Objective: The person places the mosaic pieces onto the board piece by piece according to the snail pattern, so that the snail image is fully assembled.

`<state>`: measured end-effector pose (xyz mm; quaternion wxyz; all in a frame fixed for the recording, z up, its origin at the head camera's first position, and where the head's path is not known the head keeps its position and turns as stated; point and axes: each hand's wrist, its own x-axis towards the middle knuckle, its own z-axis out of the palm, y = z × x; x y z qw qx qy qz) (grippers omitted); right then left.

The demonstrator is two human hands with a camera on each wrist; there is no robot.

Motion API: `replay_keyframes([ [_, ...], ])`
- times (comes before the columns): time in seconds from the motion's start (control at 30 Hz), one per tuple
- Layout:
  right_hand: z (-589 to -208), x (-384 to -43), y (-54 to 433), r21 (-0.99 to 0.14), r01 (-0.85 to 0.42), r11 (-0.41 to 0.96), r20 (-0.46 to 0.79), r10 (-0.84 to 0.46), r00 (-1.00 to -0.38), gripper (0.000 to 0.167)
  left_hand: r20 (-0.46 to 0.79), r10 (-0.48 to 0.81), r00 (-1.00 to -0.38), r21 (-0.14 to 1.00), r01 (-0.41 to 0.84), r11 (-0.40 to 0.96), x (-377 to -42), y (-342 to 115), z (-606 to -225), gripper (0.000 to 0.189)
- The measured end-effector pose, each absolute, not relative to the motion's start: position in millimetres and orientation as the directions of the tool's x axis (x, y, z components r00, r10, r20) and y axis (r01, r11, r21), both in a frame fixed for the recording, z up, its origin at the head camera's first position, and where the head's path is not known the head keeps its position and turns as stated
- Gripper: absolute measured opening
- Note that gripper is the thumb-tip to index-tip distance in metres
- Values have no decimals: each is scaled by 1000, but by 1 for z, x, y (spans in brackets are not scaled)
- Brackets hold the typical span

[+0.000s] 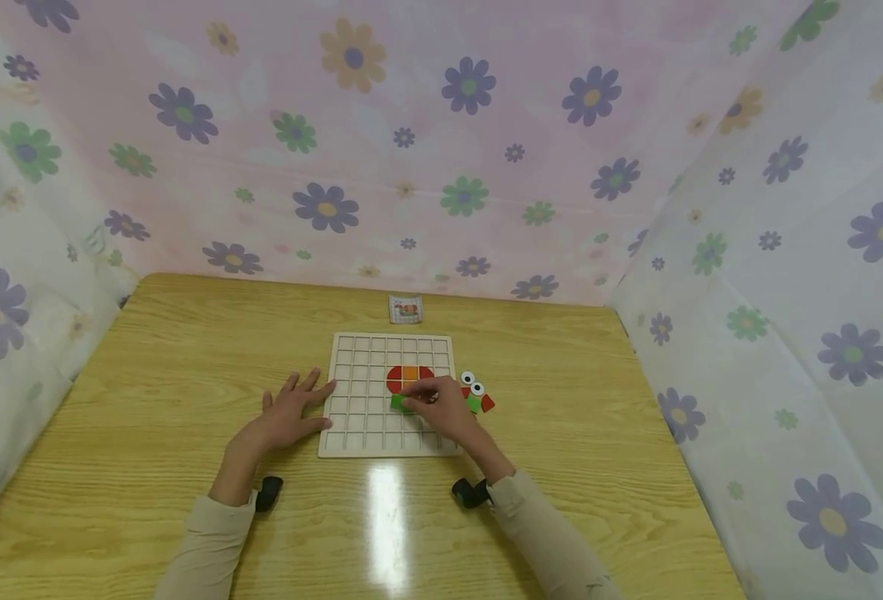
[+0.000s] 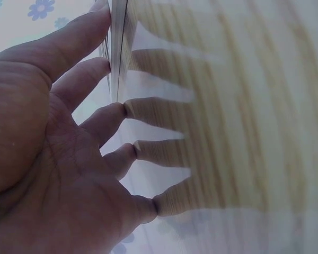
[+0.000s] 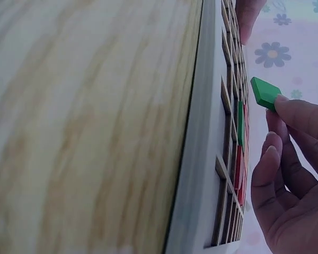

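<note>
A pale wooden grid board (image 1: 347, 443) lies on the table. My left hand (image 1: 285, 418) has its fingers spread, with the thumb and index finger at the board's left edge; other fingertips rest on the tabletop in the left wrist view. Between thumb and fingers, my right hand (image 1: 447, 410) pinches a green tile (image 3: 265, 93) above the grid. Red pieces (image 1: 393, 381) and an orange tile (image 1: 409, 372) sit together in the cells. Another green tile (image 3: 241, 124) is set in the board beside the red ones; the right hand partly covers this group in the head view.
Right of the board lie loose pieces: two white eye discs (image 1: 477, 388), a green piece (image 1: 474, 403) and red pieces (image 1: 489, 403). A small picture card (image 1: 406, 310) lies behind the board. Flowered cloth (image 1: 426, 167) hangs around the wooden table (image 1: 561, 467).
</note>
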<state>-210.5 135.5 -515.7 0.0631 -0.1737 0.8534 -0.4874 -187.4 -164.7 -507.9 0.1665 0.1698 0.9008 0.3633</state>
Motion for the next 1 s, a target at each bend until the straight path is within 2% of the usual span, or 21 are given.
replay_keyframes([
  [0.37, -520, -213, 132, -854, -199, 481, 33, -332, -943, 8, -175, 422, -889, 714, 181, 677, -188, -166, -510, 68],
  [0.67, -520, -215, 128, -817, -246, 522, 55, -354, -934, 7, -159, 421, -893, 703, 197, 683, -187, -165, -509, 68],
  [1.0, -517, -214, 124, -803, -229, 550, 26, -351, -936, 8, -162, 424, -891, 708, 195, 679, -186, -164, -509, 67],
])
